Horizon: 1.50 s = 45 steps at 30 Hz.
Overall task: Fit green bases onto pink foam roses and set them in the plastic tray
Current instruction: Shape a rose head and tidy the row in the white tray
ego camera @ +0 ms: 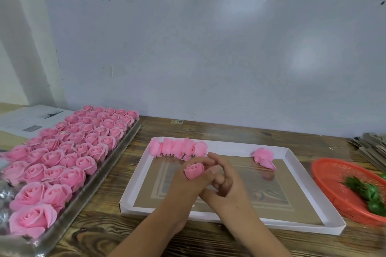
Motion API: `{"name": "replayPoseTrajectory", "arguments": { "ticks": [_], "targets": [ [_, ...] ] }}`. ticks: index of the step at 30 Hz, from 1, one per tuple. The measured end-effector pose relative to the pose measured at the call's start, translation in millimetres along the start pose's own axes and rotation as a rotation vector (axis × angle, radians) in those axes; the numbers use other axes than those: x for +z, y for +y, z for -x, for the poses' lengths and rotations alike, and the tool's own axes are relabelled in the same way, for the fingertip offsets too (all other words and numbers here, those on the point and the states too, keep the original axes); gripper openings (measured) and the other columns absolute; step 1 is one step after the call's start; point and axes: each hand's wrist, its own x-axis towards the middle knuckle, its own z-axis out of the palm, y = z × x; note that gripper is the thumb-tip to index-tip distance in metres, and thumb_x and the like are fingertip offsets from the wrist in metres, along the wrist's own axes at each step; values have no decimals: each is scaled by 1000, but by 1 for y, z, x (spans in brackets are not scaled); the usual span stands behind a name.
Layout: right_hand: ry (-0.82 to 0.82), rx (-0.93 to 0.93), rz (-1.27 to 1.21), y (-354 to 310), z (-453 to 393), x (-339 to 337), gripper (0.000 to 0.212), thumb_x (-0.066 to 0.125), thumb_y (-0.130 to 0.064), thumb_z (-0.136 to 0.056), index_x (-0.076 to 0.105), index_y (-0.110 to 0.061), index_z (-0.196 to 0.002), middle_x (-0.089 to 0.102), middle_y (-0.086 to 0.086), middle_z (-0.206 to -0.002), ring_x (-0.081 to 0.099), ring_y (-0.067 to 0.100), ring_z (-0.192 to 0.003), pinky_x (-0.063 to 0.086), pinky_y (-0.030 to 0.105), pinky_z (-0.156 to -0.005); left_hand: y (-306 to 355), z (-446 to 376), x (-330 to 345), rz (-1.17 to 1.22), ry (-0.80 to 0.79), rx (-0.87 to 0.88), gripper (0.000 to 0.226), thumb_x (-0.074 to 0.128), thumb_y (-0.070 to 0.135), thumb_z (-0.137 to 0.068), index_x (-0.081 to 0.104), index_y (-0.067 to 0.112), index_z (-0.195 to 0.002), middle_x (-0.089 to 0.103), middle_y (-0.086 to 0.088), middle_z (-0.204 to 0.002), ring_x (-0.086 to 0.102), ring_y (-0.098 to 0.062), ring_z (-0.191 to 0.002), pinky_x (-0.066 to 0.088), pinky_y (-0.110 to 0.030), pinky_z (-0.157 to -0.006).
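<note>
Rose (194, 170) pinched in left hand (188, 185) grip; right hand (224, 181) fingers loosely curled, apparently empty; seat base squarely, don't crush petals.

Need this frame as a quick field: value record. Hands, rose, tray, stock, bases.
left hand: holds one pink rose above the tray
right hand: against the left hand, fingers curled, grip contents hidden
white tray: row of five roses along far edge, one loose rose at far right
rose stock: full tray on the left
green bases: in red basket, right
</note>
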Motion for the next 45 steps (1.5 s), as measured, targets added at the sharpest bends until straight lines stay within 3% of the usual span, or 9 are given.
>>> {"name": "replayPoseTrajectory", "arguments": {
  "ticks": [6, 9, 11, 16, 20, 25, 29, 39, 45],
  "targets": [
    [-113, 89, -168, -4, 2, -7, 68, 62, 19, -82, 46, -20, -135, 71, 24, -109, 66, 32, -100, 54, 43, -90, 4, 2, -6, -27, -77, -118, 48, 72, 55, -77, 75, 19, -108, 76, -4, -110, 70, -13, -109, 57, -29, -86],
    [-63, 77, -216, 2, 1, -1, 66, 70, 15, -77, 48, -12, -133, 70, 20, -113, 64, 35, -114, 49, 53, -101, 3, 2, -1, -38, 12, -90, 47, 67, 57, -85, 74, 17, -109, 74, -16, -106, 70, -23, -102, 55, -37, -89],
    [-7, 85, -261, 4, 1, 3, 67, 77, 6, -69, 49, -7, -129, 71, 20, -111, 66, 36, -110, 54, 49, -94, 2, 2, 1, -26, 64, -78, 55, 67, 62, -81, 74, 16, -109, 71, -24, -103, 69, -30, -94, 55, -40, -86],
    [-122, 235, -473, -4, 2, -4, 58, 75, -2, -77, 50, -4, -129, 65, 32, -113, 69, 28, -89, 58, 31, -74, 7, 1, -3, 5, 65, -68, 58, 67, 68, -70, 78, 26, -108, 76, 3, -113, 70, -12, -107, 56, -19, -76],
    [-179, 322, -541, -1, 0, -6, 47, 67, -3, -83, 48, 6, -126, 66, 25, -106, 69, 23, -79, 58, 30, -68, 10, 4, 0, 87, 92, -67, 55, 71, 65, -73, 81, 17, -97, 77, -4, -107, 74, -18, -101, 57, -22, -76],
    [-212, 248, -421, 3, 0, -2, 35, 76, -4, -78, 64, 3, -110, 69, 20, -98, 69, 22, -83, 57, 29, -74, 8, 2, 1, 22, 158, -70, 48, 65, 61, -74, 79, 17, -85, 78, -6, -93, 75, -18, -85, 57, -25, -69],
    [-196, 243, -364, -2, -2, -4, 33, 70, -16, -81, 69, 3, -108, 62, 16, -81, 62, 22, -74, 55, 28, -69, 8, 3, -2, -219, 145, 158, 28, 74, 45, -73, 75, 17, -79, 76, -4, -81, 71, -8, -73, 55, -16, -63],
    [27, 285, -219, -9, -5, -12, 30, 52, -25, -96, 64, -7, -75, 58, 11, -61, 51, 14, -49, 41, 23, -48, 9, 3, -16, -377, 5, 180, 33, 84, 8, -78, 77, 36, -93, 76, 9, -95, 70, -4, -92, 55, -16, -76],
    [60, 176, -1, -13, -4, -15, 16, 60, -29, -94, 63, -13, -94, 62, 5, -66, 55, 13, -53, 43, 23, -48, 14, 3, -17, -348, 49, 145, 20, 85, 11, -75, 80, 26, -86, 77, 6, -86, 70, -2, -82, 53, -14, -73]
  ]
}}
